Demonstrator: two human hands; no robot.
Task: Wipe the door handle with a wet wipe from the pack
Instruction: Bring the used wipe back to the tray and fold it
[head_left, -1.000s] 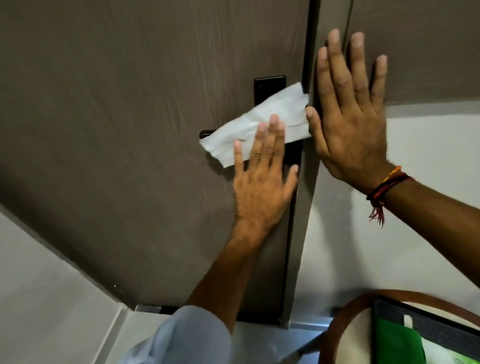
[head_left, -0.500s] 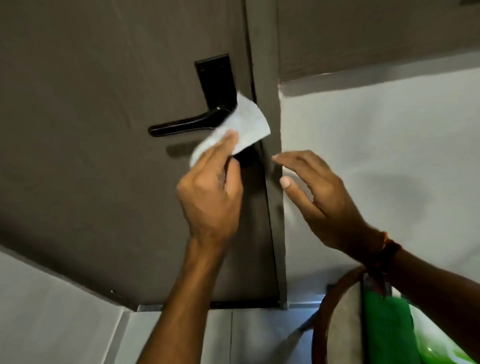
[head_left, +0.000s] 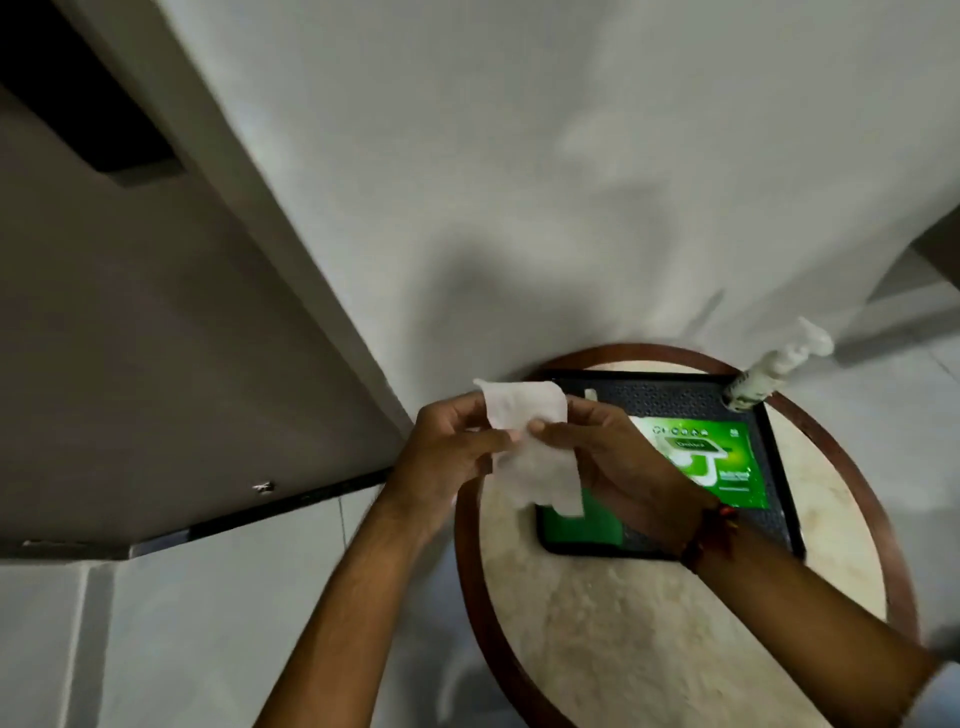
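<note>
- Both forearms reach forward above the tabletop (head_left: 649, 623).
- The left hand (head_left: 447, 452) and right hand (head_left: 608, 452) pinch the wet wipe (head_left: 530, 441) between them.
- The green pack (head_left: 711, 457) lies in the black tray (head_left: 774, 499), just behind the wipe.

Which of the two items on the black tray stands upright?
The white spray bottle at the tray's far right corner stands upright. The green wipe pack lies flat in the middle, partly hidden by the hands and wipe.
</note>
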